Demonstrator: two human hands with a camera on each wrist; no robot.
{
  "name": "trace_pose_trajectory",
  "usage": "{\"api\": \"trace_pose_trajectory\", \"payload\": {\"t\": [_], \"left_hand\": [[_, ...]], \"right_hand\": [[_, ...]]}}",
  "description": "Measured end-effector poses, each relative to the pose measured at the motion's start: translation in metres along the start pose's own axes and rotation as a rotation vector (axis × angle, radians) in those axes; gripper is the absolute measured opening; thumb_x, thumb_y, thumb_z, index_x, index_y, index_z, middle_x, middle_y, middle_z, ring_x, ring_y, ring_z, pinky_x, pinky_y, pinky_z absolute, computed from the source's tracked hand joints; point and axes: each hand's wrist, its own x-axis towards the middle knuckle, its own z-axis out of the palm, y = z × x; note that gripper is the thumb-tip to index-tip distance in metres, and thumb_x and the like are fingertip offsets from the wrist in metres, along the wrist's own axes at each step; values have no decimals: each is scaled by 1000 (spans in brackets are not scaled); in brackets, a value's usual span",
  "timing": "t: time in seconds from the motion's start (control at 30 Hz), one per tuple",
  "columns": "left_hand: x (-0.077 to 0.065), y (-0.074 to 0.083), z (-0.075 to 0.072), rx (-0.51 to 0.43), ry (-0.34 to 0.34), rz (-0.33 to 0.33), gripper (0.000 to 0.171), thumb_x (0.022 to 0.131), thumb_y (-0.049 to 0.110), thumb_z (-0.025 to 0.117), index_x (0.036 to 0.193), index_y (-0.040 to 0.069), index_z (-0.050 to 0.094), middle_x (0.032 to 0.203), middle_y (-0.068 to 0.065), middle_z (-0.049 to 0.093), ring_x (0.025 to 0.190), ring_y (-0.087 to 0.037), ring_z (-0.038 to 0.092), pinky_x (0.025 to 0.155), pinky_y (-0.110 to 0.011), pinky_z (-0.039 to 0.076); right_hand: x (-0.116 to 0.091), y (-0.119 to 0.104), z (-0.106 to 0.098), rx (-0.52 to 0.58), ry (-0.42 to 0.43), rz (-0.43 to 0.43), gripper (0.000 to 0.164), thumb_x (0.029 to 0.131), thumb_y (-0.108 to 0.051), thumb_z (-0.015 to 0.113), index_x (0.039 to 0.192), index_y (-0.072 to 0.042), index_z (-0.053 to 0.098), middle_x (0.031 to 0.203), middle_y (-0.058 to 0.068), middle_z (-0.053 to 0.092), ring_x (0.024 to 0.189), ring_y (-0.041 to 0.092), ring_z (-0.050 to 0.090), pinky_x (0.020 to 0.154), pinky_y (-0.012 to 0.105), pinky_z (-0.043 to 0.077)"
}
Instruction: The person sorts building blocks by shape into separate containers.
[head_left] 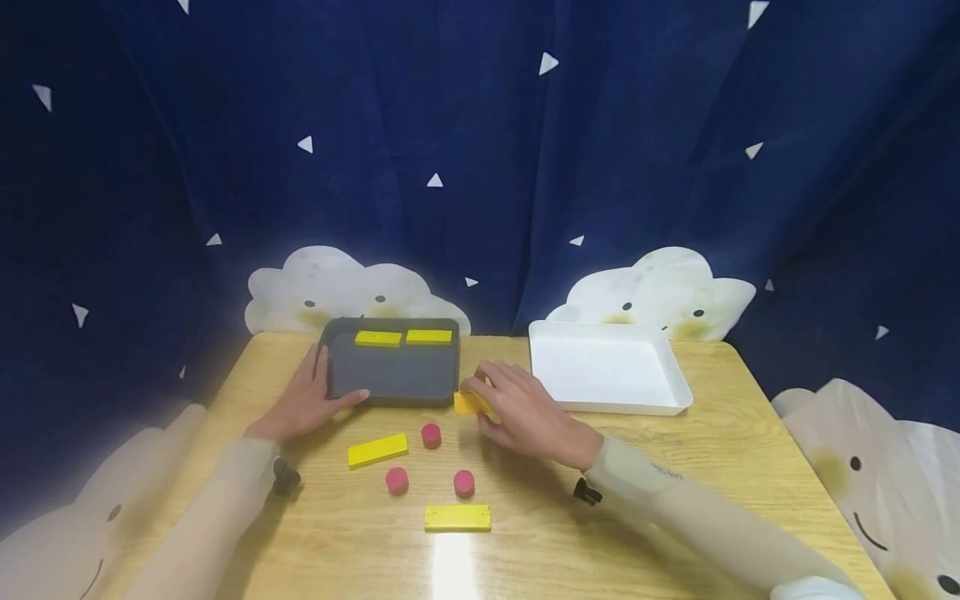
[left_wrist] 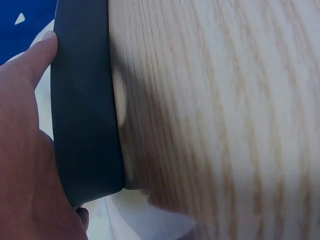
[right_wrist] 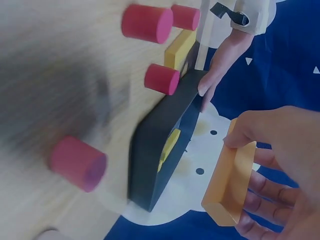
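My right hand [head_left: 525, 414] pinches an orange-yellow rectangular block [right_wrist: 231, 180] between thumb and fingers, raised by the front right corner of a dark grey tray [head_left: 390, 392]. Across that tray's front left corner rests my left hand [head_left: 303, 404], its thumb extended along the front rim and its fingers straight against the left side. Inside the tray, two yellow blocks [head_left: 429, 337] lie along the back wall. On the table are a tilted yellow block [head_left: 377, 451] and another yellow block [head_left: 457, 517] nearer the front.
Several red cylinders [head_left: 431, 436] stand on the wooden table [head_left: 330, 533] before the grey tray; one cylinder [right_wrist: 78, 163] shows only in the right wrist view. A white tray [head_left: 607, 367] sits at the back right. Behind hangs a dark blue curtain [head_left: 480, 125].
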Motion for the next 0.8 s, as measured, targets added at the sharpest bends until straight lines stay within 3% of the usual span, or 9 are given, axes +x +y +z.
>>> {"api": "trace_pose_trajectory", "payload": {"t": [0.33, 0.6, 0.8], "left_hand": [[1, -3, 2, -13, 14, 7, 131, 94, 77, 62, 166, -11, -2, 174, -32, -14, 161, -55, 0, 129, -69, 9], [-1, 1, -1, 2, -22, -22, 129, 95, 76, 61, 167, -9, -5, 174, -30, -17, 161, -55, -1, 129, -69, 8], [1, 0, 0, -5, -7, -14, 131, 94, 77, 62, 167, -10, -3, 175, -32, -14, 161, -55, 0, 129, -70, 11]], "right_hand": [[47, -3, 6, 0, -73, 0, 43, 88, -12, 81, 128, -15, 68, 117, 4, 64, 104, 22, 60, 93, 36, 57], [85, -2, 17, -11, -102, -9, 46, 92, -18, 82, 136, -16, 68, 120, 2, 62, 107, 20, 58, 89, 31, 55], [110, -2, 26, -35, -95, -27, 42, 94, -18, 81, 134, -17, 67, 117, 3, 61, 107, 21, 60, 89, 33, 56]]}}
